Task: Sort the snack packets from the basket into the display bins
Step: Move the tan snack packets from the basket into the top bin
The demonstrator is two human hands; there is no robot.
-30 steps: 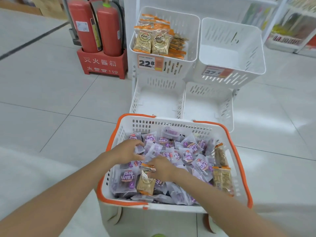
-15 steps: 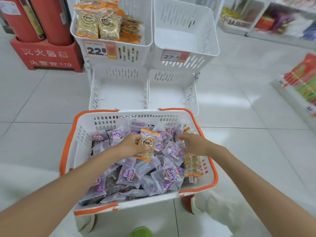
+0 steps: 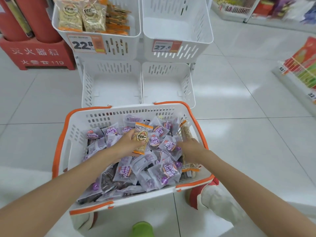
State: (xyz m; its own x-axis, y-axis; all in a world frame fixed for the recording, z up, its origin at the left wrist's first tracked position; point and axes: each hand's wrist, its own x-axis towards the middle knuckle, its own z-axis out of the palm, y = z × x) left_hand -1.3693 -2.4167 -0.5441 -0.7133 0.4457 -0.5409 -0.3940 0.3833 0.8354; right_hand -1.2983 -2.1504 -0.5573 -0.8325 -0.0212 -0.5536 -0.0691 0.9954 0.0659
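Note:
A white basket with an orange rim [image 3: 75,130] sits on the floor in front of me, full of several purple snack packets [image 3: 168,170]. My left hand [image 3: 127,144] holds an orange-and-tan snack packet [image 3: 141,138] just above the pile. My right hand [image 3: 189,146] reaches into the basket's right side, fingers by a tan packet [image 3: 186,132]; whether it grips anything is unclear. Behind the basket stand white display bins: the top left bin [image 3: 130,43] holds matching orange-and-tan packets [image 3: 82,16], while the top right bin [image 3: 205,40] has nothing in it.
Two lower white bins [image 3: 85,86] [image 3: 190,86] sit with nothing inside, just behind the basket. Red fire extinguishers in a red stand [image 3: 35,53] are at the left. Shelves with goods [image 3: 301,69] line the right. My shoe [image 3: 213,197] is by the basket's near right corner.
My left hand has taken an orange-and-tan packet and lifted it off the pile. My right hand moved from the basket's middle to its right side. The view shifted right.

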